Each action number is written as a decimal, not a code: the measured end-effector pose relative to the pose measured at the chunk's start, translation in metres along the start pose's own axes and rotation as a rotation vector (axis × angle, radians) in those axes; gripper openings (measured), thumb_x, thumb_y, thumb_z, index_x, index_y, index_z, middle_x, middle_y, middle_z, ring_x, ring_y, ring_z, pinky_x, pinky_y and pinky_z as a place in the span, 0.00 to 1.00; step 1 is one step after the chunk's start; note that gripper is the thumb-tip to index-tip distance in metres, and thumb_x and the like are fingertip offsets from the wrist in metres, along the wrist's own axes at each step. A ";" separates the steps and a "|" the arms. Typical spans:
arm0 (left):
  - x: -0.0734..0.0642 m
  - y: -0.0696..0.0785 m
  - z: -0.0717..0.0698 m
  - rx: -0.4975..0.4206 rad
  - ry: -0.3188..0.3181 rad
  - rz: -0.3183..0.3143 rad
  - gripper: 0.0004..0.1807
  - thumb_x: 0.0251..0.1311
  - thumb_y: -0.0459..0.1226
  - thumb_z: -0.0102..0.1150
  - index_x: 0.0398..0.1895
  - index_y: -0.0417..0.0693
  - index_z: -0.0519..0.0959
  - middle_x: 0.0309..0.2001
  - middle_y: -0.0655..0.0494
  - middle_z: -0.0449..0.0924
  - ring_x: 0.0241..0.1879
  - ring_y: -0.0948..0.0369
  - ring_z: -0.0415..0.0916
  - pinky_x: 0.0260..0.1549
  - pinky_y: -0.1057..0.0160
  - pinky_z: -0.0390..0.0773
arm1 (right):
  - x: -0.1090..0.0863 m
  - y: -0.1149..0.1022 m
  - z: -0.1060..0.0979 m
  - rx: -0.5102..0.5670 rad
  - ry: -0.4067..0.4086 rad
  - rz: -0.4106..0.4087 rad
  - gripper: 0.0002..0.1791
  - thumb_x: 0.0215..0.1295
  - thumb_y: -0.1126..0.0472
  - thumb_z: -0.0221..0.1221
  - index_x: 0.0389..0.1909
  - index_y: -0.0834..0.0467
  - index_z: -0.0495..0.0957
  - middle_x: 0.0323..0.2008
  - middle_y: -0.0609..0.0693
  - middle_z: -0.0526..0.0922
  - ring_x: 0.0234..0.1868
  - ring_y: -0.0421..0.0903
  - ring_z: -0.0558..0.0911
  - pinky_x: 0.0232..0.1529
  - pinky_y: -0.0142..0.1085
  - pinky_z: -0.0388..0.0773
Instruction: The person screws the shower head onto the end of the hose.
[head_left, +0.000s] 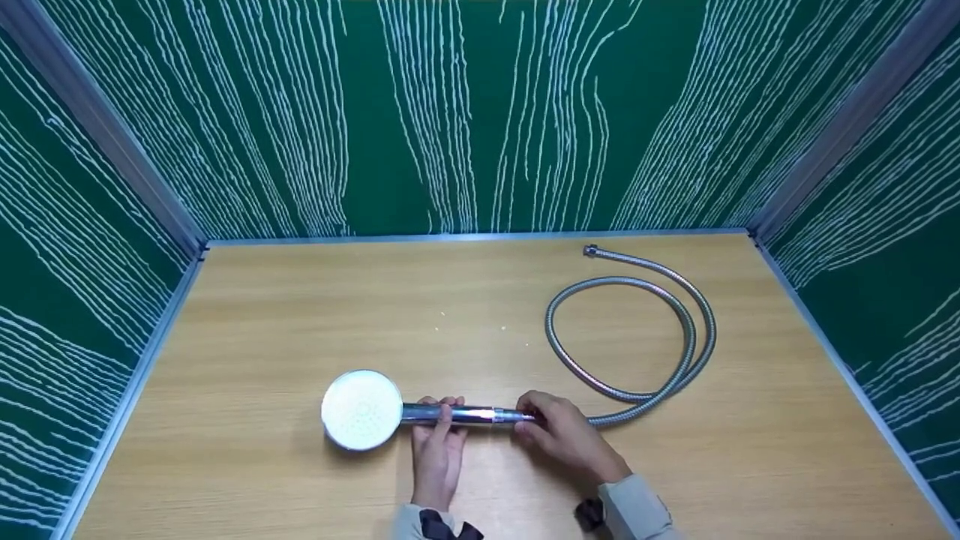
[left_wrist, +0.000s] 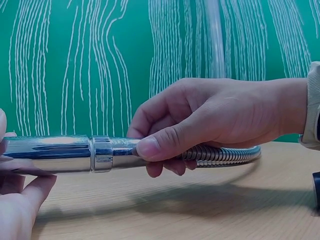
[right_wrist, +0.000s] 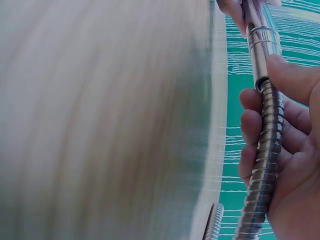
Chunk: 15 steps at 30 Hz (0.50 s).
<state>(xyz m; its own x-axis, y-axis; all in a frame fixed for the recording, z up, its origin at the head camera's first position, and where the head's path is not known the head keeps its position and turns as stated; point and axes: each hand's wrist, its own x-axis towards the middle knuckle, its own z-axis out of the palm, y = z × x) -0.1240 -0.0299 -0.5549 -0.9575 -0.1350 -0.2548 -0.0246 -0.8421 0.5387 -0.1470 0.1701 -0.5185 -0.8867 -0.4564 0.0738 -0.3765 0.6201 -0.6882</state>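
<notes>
A chrome shower head [head_left: 362, 410] with a round white face lies sideways at the front left of the table. My left hand [head_left: 439, 450] grips its shiny handle [left_wrist: 50, 150], thumb across the top and fingers beneath. At the handle's right end, my right hand [head_left: 566, 435] pinches the smooth metal end fitting [left_wrist: 125, 146] of the shower hose. Fitting and handle stand in one line, end to end. From the fitting, the ribbed metal hose [right_wrist: 267, 145] runs through the curled fingers of the right hand. Part of the fitting is hidden behind the right thumb and fingers.
The rest of the hose [head_left: 555, 330] lies looped on the wooden table [head_left: 300, 300] at the right, its free end nut [head_left: 591, 250] near the back edge. Green walls [head_left: 487, 112] with white streaks close off the back and sides. A few white specks dot the middle.
</notes>
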 end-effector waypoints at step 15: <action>0.002 -0.002 -0.002 -0.013 -0.002 -0.004 0.10 0.66 0.26 0.46 0.42 0.50 0.64 0.37 0.57 0.78 0.46 0.58 0.76 0.53 0.57 0.75 | 0.001 0.001 -0.001 0.004 -0.059 0.055 0.18 0.58 0.61 0.65 0.44 0.53 0.68 0.35 0.44 0.77 0.33 0.39 0.73 0.33 0.30 0.72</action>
<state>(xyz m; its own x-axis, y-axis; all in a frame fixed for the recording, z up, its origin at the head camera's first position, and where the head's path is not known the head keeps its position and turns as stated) -0.1253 -0.0297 -0.5578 -0.9579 -0.1311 -0.2555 -0.0245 -0.8492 0.5275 -0.1486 0.1707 -0.5180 -0.8887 -0.4584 -0.0069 -0.3263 0.6429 -0.6930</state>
